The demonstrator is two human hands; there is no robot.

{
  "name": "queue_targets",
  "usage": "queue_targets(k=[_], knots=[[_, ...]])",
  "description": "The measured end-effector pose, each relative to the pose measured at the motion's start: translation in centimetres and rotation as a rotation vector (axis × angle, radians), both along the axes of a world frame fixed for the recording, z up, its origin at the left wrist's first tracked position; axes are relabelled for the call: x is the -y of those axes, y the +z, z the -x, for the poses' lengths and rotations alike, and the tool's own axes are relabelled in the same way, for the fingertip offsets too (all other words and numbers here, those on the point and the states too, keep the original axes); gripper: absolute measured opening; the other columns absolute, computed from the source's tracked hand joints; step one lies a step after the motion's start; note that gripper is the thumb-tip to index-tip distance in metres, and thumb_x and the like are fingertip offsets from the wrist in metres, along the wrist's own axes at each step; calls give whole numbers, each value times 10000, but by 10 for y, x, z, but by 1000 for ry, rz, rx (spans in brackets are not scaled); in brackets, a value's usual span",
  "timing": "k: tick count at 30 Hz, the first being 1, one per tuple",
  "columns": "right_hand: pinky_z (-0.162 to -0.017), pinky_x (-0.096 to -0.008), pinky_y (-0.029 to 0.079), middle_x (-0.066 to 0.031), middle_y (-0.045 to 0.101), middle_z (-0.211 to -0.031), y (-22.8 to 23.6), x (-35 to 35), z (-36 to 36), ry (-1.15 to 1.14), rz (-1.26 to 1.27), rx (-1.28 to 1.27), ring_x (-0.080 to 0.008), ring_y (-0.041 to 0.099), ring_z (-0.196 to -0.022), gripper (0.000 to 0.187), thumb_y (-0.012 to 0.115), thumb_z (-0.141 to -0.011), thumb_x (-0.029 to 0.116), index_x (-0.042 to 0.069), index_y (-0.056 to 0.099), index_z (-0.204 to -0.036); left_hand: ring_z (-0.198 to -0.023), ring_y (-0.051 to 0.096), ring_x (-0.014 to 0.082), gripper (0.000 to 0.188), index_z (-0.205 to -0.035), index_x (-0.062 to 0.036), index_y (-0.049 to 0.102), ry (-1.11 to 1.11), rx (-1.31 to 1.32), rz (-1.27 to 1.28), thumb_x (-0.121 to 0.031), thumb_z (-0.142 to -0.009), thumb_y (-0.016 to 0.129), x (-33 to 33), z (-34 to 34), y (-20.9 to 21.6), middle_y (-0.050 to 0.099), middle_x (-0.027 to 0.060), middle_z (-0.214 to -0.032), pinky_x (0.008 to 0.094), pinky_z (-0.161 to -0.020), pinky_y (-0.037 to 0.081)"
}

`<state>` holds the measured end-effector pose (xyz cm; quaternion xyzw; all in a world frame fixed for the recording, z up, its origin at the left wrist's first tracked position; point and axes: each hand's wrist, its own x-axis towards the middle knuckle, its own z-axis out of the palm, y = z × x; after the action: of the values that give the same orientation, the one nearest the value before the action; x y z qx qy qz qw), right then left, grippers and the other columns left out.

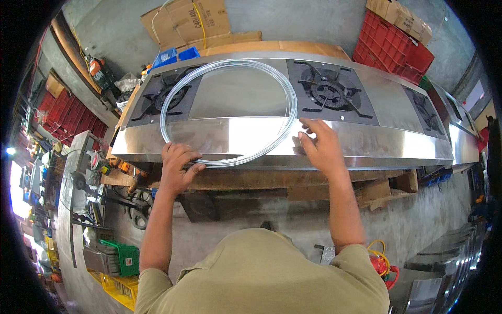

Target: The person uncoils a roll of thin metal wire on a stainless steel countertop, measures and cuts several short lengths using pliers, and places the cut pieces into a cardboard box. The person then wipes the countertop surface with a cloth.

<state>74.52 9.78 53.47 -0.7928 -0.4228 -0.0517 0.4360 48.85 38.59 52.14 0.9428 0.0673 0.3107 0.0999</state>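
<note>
A large coil of silvery wire (pixel 293 102) leans over a long stainless-steel gas stove (pixel 238 95), its lower edge at the stove's front. My left hand (pixel 179 162) grips the coil at its lower left, with the thumb along the near side. Just right of the coil, my right hand (pixel 320 142) hovers over the stove's front panel. Its thumb and fingers are apart, with nothing between them. Behind that hand is a black burner (pixel 329 93) with a pan support. Part of the left burner (pixel 166 96) shows through and beside the coil.
The stove rests on a wooden bench (pixel 251 180). Blue bins (pixel 166 57) and a cardboard sheet (pixel 185 23) are behind it. Red crates (pixel 384 44) stand at the back right. A green crate (pixel 127 259) sits low left, and a red tool with a yellow cord (pixel 381 264) lies low right.
</note>
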Motion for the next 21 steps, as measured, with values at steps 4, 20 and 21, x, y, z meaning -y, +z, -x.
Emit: queue_targets(k=[4, 20, 21], knots=[[-921, -431, 488, -126, 607, -1210, 20, -26, -49, 35, 232, 308, -344, 598, -1081, 320, 652, -848, 203, 59, 661, -1134, -1053, 570, 286, 302, -922, -112, 709, 21, 24, 53, -355, -748, 756, 5, 3, -3, 645, 65, -971, 502, -1070, 271], [-935, -398, 469, -79, 611, -1158, 39, -43, -96, 384, 514, 428, -308, 562, -1097, 296, 747, -770, 210, 85, 667, -1025, -1143, 553, 264, 273, -962, -106, 716, 41, 49, 131, -278, -757, 768, 1, 17, -2, 661, 39, -1039, 436, -1038, 350], [-939, -399, 468, -82, 609, -1164, 39, -43, -96, 389, 514, 436, -312, 558, -1105, 290, 748, -770, 206, 81, 666, -1019, -1148, 553, 263, 275, -962, -108, 717, 49, 45, 122, -281, -755, 770, 1, 17, -2, 661, 38, -1041, 439, -1043, 347]])
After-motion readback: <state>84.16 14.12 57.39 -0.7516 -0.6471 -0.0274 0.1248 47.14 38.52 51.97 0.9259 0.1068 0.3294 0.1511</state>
